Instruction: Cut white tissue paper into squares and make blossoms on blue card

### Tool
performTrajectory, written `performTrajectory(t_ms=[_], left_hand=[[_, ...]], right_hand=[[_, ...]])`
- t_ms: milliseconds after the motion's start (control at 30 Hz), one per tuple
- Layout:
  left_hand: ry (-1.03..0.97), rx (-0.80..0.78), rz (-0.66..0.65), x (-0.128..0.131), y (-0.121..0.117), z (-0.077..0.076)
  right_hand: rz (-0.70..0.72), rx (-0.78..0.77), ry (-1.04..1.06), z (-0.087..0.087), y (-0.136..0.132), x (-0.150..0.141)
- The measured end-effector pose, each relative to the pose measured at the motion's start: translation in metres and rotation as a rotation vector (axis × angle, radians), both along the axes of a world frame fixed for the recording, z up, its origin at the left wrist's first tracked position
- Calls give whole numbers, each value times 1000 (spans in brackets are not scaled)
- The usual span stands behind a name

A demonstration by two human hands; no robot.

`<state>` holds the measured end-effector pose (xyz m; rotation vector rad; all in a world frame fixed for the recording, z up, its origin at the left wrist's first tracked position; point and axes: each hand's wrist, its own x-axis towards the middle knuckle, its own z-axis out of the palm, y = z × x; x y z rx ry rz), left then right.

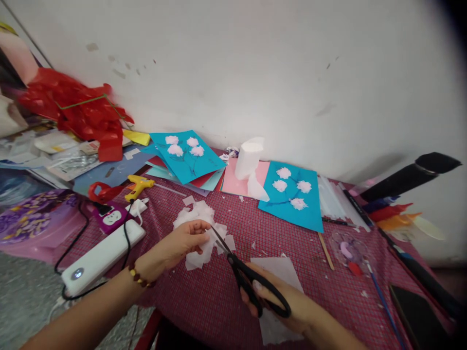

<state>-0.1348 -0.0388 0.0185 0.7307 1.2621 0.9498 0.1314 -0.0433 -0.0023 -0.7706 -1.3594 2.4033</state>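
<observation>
My right hand grips a pair of black-handled scissors, with fingers through the loops. The blades point up and left, slightly apart, and reach my left hand. That hand is closed in a pinch; whatever lies between its fingertips blends with the white paper behind it. Just beyond is a loose pile of small white tissue paper pieces. Under my right hand lies a larger sheet of white tissue paper, partly hidden by the hand.
Two blue cards with white paper flowers lie at the back, either side of a tissue roll. Leftward are a yellow glue gun and a corded white power strip. A paintbrush and dark phone-like object lie right.
</observation>
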Motion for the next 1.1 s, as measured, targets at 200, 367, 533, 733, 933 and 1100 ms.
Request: performTrajectory(t_ms=[200, 367, 533, 733, 933, 1100], left_hand=[[23, -12, -42, 4, -4, 3], [-1, -11, -23, 7, -3, 3], [-36, -7, -5, 9, -1, 0], [-122, -97, -63, 0, -7, -6], [-1, -70, -35, -6, -7, -3], [33, 30, 40, -10, 1, 2]], right_hand=[[-27, 31, -1, 3, 0, -6], [-32, 73, -33, 10, -1, -9], [-67, 78, -84, 10, -2, -11], [-75, 67, -131, 1, -2, -9], [-40, 107, -68, 9, 1, -4], [-20, 65, -75, 10, 1, 3]])
